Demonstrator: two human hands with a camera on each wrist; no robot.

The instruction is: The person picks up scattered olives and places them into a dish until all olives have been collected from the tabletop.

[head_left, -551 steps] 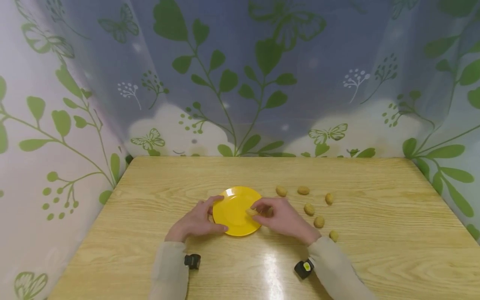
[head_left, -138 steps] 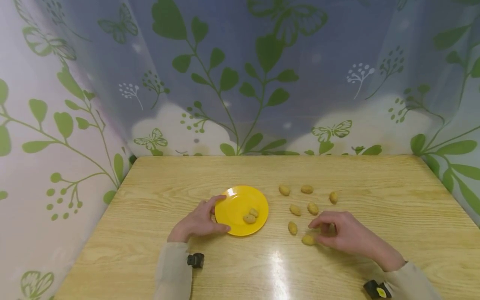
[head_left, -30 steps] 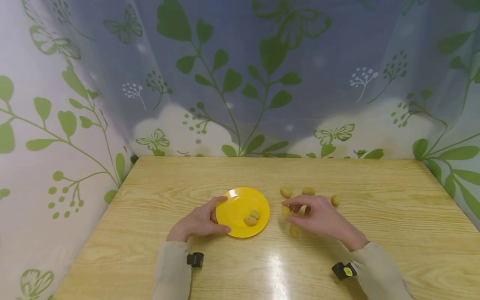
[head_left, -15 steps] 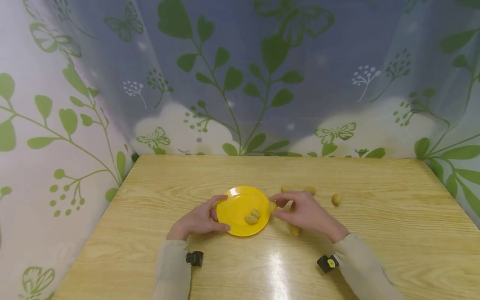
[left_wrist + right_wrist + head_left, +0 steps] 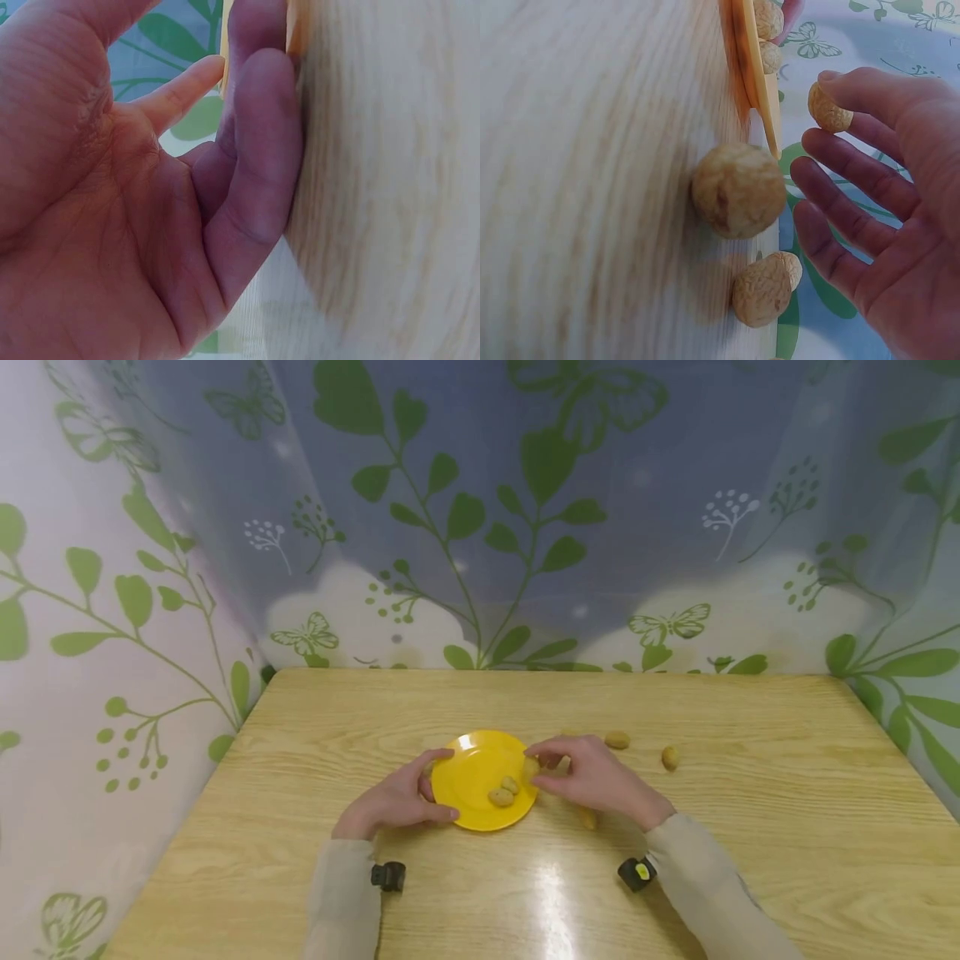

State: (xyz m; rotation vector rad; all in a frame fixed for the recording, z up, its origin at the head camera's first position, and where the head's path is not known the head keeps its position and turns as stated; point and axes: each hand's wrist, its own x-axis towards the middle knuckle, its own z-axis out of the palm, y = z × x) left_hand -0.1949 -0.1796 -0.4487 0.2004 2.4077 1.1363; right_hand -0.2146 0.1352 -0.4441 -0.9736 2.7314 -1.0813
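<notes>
My right hand [image 5: 598,778] is pinching a wrinkled nut [image 5: 531,767].
Head: the nut is hovering over the right rim of the yellow plate [image 5: 467,781] my left hand [image 5: 397,800] is holding. Left wrist: fingers [image 5: 266,150] are bending beside the table [image 5: 397,187]. Right wrist: two nuts [image 5: 767,19] are lying on the plate.

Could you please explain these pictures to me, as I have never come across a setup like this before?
There is no machine at work here, just a person's bare left hand and right hand. One view comes from a camera worn on the head, looking forward and down; the other two come from small black cameras, one on each wrist. On the wooden table sits a yellow plate with two nuts on it, and loose nuts lie to its right. The left hand grips the plate's edge, while the right hand pinches a single nut over the opposite edge.
</notes>
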